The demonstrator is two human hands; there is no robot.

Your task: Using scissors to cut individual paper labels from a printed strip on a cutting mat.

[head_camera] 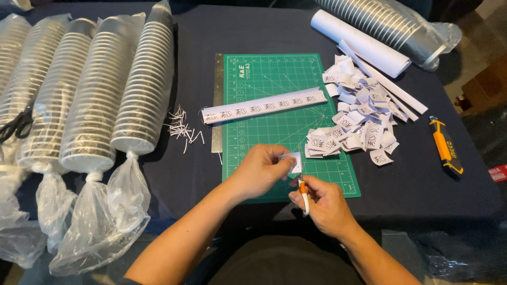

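My left hand (260,170) pinches a small white paper label (292,160) above the near edge of the green cutting mat (274,79). My right hand (323,203) grips small scissors with an orange and white handle (303,194), blades pointing up at the label's lower edge. A long white strip of printed labels (264,106) lies slanted across the middle of the mat. A heap of cut labels (355,119) spreads over the mat's right edge onto the dark cloth.
Several bagged stacks of white cups (100,89) lie at the left, another bag (393,26) at the back right. A paper roll (359,42), an orange utility knife (446,146), a metal ruler (217,105), thin paper slivers (182,126) and black scissors (16,126) are also on the table.
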